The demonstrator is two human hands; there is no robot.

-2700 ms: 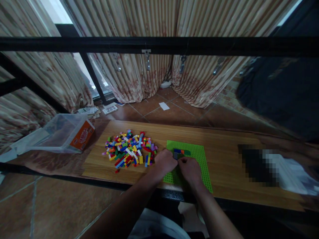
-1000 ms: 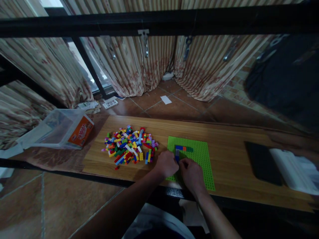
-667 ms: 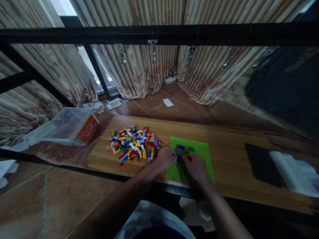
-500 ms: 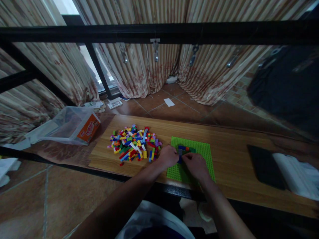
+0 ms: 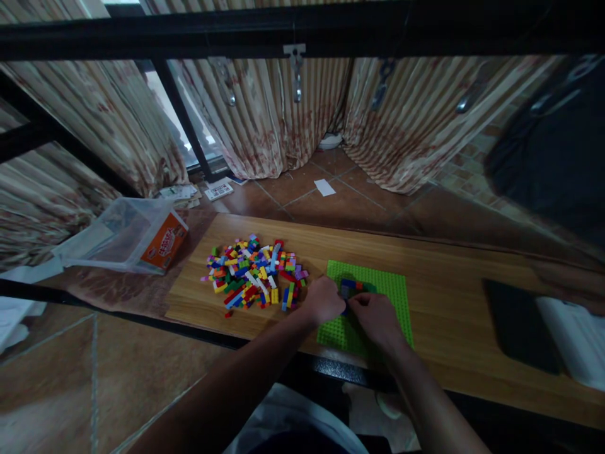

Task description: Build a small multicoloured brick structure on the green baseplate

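A green studded baseplate [image 5: 397, 296] lies on the wooden tabletop with a few toy bricks on it. Near its upper part are a blue brick [image 5: 348, 283], a small orange brick [image 5: 359, 285] and a grey brick [image 5: 345, 292]. My left hand [image 5: 326, 300] is curled over the plate's left side, its fingertips hidden. From the right, my right hand [image 5: 377, 315] pinches with thumb and forefinger at a dark blue brick, mostly covered between the hands. Left of the plate spreads a heap of mixed colourful bricks [image 5: 255, 274].
A clear plastic box [image 5: 113, 246] with an orange label lies at the table's left end. Toward the right are a dark flat pad [image 5: 517, 325] and a white bundle [image 5: 574, 340]. A black metal bar [image 5: 236, 28] with hanging clips crosses above.
The camera view has shifted slightly. My left hand has closed in on my right hand, covering more of the blue brick between them. The other bricks stay where they were.
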